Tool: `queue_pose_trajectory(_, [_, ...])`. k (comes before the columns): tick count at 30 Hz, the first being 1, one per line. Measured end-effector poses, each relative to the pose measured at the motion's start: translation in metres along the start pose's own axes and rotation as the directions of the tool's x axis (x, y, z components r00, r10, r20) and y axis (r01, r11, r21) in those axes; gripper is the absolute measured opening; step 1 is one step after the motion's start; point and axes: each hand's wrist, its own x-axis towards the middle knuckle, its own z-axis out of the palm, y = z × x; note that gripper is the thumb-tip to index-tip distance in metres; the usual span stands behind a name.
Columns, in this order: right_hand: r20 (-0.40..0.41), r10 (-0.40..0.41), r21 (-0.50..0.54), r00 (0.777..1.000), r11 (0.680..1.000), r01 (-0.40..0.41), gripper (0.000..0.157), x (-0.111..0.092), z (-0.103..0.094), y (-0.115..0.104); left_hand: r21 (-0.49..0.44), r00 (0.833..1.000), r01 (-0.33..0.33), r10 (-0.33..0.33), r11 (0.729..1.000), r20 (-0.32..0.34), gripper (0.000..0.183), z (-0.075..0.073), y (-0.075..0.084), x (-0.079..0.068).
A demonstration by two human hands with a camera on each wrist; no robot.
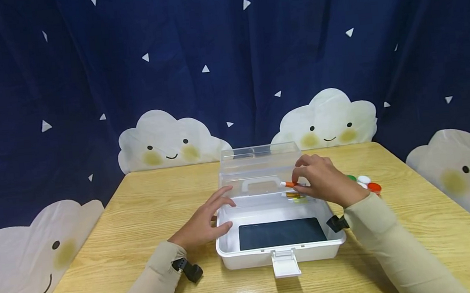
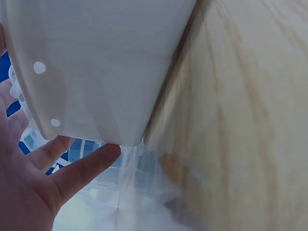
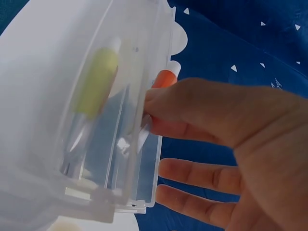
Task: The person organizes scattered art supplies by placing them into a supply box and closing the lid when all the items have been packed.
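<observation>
A white plastic case point(image 1: 250, 261) stands on the table with its clear lid point(image 1: 258, 164) raised at the back. Between thumb and forefinger, my right hand point(image 1: 323, 179) pinches a slim orange tube with a white end point(image 1: 290, 184) over the rear tray. In the right wrist view, the orange tube point(image 3: 164, 79) lies partly behind my thumb, while a yellow tube point(image 3: 97, 79) shows through the tray's translucent wall. My left hand point(image 1: 204, 222), fingers extended, is at the case's left side. Its fingertips are right at the case edge point(image 2: 130, 144) in the left wrist view.
A dark rectangular panel point(image 1: 281, 233) lies on the case floor. The white latch point(image 1: 286, 264) hangs down in front. Several small round-lidded pots, one with a red lid point(image 1: 374, 188), stand right of the case, near my right forearm. A dark blue curtain point(image 1: 224, 39) hangs behind.
</observation>
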Motion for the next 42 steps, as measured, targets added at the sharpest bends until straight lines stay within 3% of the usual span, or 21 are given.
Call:
queue_pose_trajectory(15, [0.006, 0.036, -0.060, 0.999, 0.998, -0.035, 0.013, 0.000, 0.005, -0.008, 0.000, 1.000, -0.030, 0.030, 1.000, -0.004, 0.039, -0.001, -0.001, 0.000])
queue_pose_trajectory(42, [0.006, 0.042, -0.137, 0.999, 0.990, -0.040, 0.013, 0.001, 0.012, -0.012, 0.002, 1.000, -0.002, 0.002, 1.000, -0.010, 0.041, 0.001, -0.001, 0.000])
